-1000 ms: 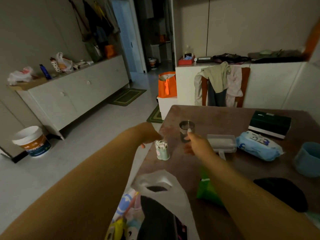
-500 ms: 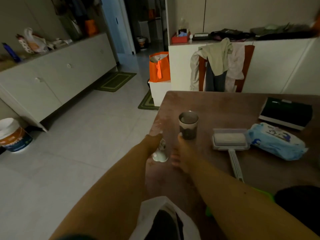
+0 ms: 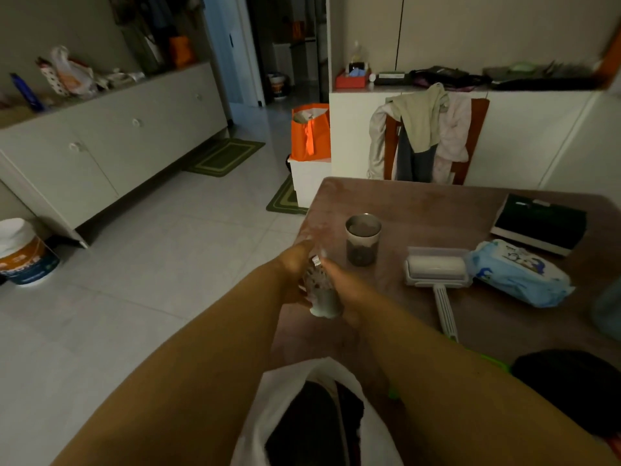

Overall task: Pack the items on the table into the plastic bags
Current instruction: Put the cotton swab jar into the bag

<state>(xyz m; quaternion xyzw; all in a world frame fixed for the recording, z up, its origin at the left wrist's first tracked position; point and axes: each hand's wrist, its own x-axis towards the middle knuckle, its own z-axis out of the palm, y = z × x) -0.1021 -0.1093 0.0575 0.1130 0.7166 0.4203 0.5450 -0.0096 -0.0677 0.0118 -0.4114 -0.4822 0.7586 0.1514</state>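
Note:
Both my hands close around a small clear cotton swab jar (image 3: 322,290) near the brown table's (image 3: 433,210) left edge. My left hand (image 3: 295,264) grips its left side and my right hand (image 3: 342,284) its right side; the jar looks lifted and tilted. A white plastic bag (image 3: 279,401) with dark contents lies open just below my arms. A metal cup (image 3: 363,238) stands beyond the jar. To the right lie a white lint roller (image 3: 437,270), a blue wet-wipes pack (image 3: 517,272) and a dark green box (image 3: 541,222).
A black object (image 3: 571,385) and a green item (image 3: 487,359) lie at the right front, a blue cup (image 3: 608,311) at the right edge. A chair draped with clothes (image 3: 426,129) stands behind the table. An orange bag (image 3: 311,132) and a white bucket (image 3: 23,253) are off to the left.
My hands went from reaching toward the swab jar to closing on it from both sides; the jar now sits tilted between them. The view has shifted forward and left.

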